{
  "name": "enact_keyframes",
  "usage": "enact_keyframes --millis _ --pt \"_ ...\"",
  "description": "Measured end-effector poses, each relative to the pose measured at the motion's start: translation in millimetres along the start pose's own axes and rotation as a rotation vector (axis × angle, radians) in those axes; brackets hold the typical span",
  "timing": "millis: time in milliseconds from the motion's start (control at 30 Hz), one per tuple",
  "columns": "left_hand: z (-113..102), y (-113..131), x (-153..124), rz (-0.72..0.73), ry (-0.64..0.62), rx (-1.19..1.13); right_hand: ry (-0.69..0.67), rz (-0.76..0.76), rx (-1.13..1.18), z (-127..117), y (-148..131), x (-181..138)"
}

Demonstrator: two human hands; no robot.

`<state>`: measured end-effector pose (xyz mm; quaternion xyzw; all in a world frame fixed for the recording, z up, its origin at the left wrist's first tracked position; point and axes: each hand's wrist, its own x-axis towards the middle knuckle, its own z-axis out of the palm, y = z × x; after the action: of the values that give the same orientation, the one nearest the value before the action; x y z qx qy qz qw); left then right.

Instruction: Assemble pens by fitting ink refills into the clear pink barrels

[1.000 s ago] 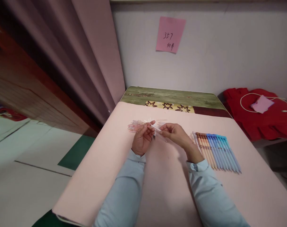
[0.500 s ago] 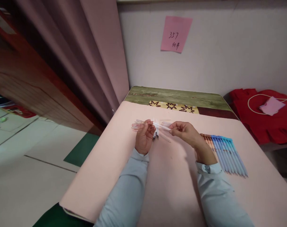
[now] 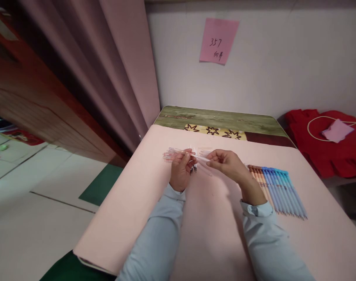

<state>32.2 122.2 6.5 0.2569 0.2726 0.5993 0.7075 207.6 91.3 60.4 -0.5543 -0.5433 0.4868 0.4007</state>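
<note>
My left hand (image 3: 182, 168) pinches a thin clear pen part (image 3: 178, 151) that points out to the left. My right hand (image 3: 224, 162) grips a pale, whitish pen barrel (image 3: 203, 158) between thumb and fingers. Both pieces lie in one line above the table and meet at the left fingertips; whether they are joined is hidden by the fingers. Behind and below the left hand are white refills with dark tips (image 3: 193, 170), partly covered. Clear and pinkish pen parts (image 3: 167, 155) lie left of that hand, and more pale barrels (image 3: 205, 151) lie between the hands.
A row of finished-looking pens (image 3: 279, 191), brown-orange to blue and turquoise, lies to the right by my forearm. The table (image 3: 131, 218) has a pale pink cover. A red cloth item (image 3: 318, 144) is beyond its right edge; a curtain (image 3: 131, 70) hangs at left.
The white length showing between my hands has become shorter, and the pale barrel now reaches my left fingertips. The clear part sticks out further left of my left hand.
</note>
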Motion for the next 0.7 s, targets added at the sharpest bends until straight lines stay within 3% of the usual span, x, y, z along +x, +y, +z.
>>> enact_keyframes --millis 300,700 --pt "1 0 1 0.017 0.037 0.002 0.116 -0.051 0.048 17 4 7" --pt "2 1 1 0.005 0.04 0.002 0.152 -0.056 -0.005 21 4 7"
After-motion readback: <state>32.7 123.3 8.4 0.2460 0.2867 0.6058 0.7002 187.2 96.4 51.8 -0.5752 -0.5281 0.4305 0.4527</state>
